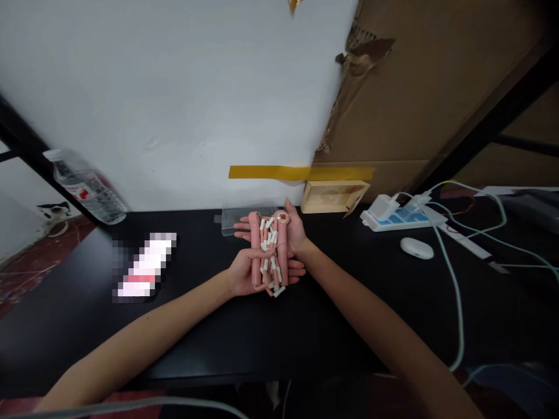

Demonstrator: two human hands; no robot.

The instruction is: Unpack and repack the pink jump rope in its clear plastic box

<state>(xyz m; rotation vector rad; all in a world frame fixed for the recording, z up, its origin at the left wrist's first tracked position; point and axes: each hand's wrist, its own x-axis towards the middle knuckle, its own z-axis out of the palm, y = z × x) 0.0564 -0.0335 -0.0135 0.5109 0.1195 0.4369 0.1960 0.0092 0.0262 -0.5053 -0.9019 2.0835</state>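
Observation:
A bundled beaded jump rope (282,256) lies across both of my palms, its two pink handles side by side and its pink and white beads folded between them. My left hand (242,273) grips the lower part, thumb across the beads and fingers underneath, their tips showing at the right. Behind it, my right hand (297,233) supports the upper part from below. Its fingers come out on the left and its thumb points up. Just beyond the hands, a clear plastic case (230,221) rests against the wall, partly hidden.
On the black table (218,349) a blurred-out bright object (146,267) lies at left. A plastic bottle (89,189) leans at the far left. To the right are a wooden frame (318,196), a power strip (399,218) with white cables, and a white earbud case (416,248).

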